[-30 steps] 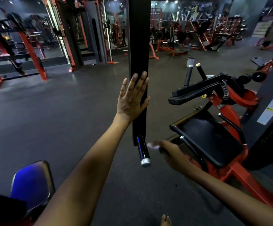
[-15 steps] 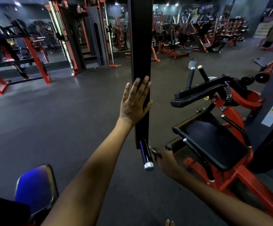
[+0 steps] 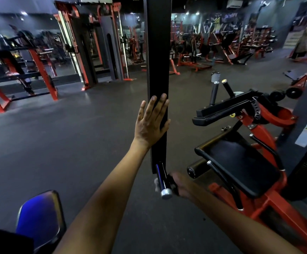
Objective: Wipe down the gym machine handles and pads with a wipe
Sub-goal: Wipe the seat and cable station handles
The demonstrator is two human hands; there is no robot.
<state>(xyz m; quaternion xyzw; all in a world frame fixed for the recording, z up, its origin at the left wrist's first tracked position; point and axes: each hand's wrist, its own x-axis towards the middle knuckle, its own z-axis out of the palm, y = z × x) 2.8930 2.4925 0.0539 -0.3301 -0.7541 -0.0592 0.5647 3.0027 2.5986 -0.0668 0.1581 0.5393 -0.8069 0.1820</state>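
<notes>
Fingers (image 3: 156, 109) of my left hand (image 3: 150, 123) lie straight and flat on the black post (image 3: 159, 52); my right hand (image 3: 181, 184) wraps the handle (image 3: 162, 180), wipe (image 3: 156, 184) peeking out behind it.

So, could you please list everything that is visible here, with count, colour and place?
upright bar: one, black, centre
handle: one, dark with silver cap, below the bar
wipe: one, white, partly hidden behind the handle
seat pad: one, black, on the red machine at right
roller pad: one, black, left of the seat
blue pad: one, bottom left
floor: dark grey
other machines: several, red and black, background
left hand: flat on the bar
right hand: grip on the handle with the wipe
</notes>
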